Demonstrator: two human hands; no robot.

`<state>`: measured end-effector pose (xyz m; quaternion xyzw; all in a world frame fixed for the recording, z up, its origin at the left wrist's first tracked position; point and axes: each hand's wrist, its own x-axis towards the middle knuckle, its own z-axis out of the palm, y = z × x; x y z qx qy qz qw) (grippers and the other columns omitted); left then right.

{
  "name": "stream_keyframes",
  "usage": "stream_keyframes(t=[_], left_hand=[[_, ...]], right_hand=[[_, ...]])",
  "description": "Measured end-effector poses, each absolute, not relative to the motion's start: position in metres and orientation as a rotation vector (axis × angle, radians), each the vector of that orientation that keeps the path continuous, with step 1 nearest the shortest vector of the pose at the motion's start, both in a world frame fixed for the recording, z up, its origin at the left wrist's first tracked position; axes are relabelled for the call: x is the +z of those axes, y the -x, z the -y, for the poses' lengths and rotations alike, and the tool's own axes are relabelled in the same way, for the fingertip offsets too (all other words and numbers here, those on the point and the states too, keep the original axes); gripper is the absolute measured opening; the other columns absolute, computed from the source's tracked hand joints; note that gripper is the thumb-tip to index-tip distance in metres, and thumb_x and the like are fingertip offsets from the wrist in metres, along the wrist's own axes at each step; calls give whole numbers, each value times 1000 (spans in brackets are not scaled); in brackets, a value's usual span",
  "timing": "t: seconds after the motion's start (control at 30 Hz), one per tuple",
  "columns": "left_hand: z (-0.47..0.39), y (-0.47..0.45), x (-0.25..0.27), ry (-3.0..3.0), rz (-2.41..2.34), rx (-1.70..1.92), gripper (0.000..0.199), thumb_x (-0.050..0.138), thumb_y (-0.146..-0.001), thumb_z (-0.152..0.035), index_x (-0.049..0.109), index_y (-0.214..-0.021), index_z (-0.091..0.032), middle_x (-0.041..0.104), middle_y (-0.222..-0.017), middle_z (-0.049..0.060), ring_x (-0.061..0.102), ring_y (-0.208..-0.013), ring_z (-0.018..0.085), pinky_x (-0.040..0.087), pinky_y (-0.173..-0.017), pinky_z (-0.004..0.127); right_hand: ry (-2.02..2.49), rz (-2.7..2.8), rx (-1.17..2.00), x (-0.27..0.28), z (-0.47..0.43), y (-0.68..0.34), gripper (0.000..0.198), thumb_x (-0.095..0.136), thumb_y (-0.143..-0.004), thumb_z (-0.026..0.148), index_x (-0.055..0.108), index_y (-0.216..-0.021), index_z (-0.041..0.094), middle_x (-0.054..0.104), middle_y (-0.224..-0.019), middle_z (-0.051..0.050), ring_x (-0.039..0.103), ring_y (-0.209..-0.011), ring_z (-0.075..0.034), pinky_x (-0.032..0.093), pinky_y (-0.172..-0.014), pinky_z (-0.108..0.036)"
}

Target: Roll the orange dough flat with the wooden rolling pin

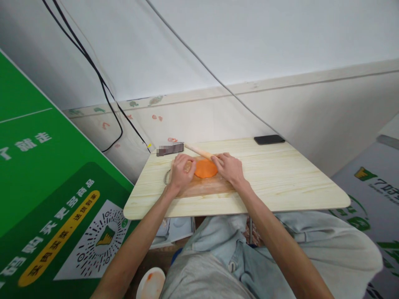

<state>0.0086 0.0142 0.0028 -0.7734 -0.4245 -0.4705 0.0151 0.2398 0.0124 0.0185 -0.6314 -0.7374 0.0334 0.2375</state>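
1. The right grip (230, 168) is wrapped around the near end of a slim, pale wooden rolling pin (198, 150); the pin slants away to its left, just behind the orange sheet.
2. The left grip (181, 172) has curled fingers, thumb at the sheet's left edge — whether it pinches that edge, I cannot tell.
3. The flat, round, smooth orange sheet (205, 169) lies between the two grips, on a brown rectangular wooden board (202, 187) on the pale wood-grain worktop (280, 178).
4. Beyond the right grip, to its right, lies a black rectangular phone (269, 139), well apart.
5. The step in hand looks like rolling the sheet flat, perhaps adjusting its edge between strokes.
6. Another stroke would call for the pin level over the sheet — pressure even, left fingers clear.
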Motion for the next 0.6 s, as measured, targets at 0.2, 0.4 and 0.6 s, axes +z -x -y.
stream_keyframes(t=[0.2, 0.4, 0.6], left_hand=[[-34, -17, 18, 2179, 1623, -1201, 21, 56, -102, -23, 69, -118, -21, 71, -122, 13, 60, -122, 32, 47, -112, 50], [-36, -27, 7, 2406, 1757, -625, 42, 47, -103, -21, 68, -139, -21, 68, -140, 17, 56, -139, 34, 43, -120, 55], [-21, -17, 1, 2419, 1811, -483, 51, 39, -109, -32, 59, -155, -20, 62, -156, 18, 44, -156, 40, 34, -127, 65]], right_hand=[[1819, 2092, 6, 21, -12, -241, 56, 34, -115, 49, 82, -103, 24, 83, -111, -10, 76, -95, -24, 43, -75, -30], [1787, 2094, -12, 18, -14, -244, 39, 44, -109, 39, 79, -119, 26, 82, -116, -9, 71, -107, -28, 48, -82, -34], [1764, 2203, -171, 14, -9, -244, 46, 40, -109, 32, 70, -142, 20, 71, -136, -17, 59, -126, -33, 45, -104, -43]])
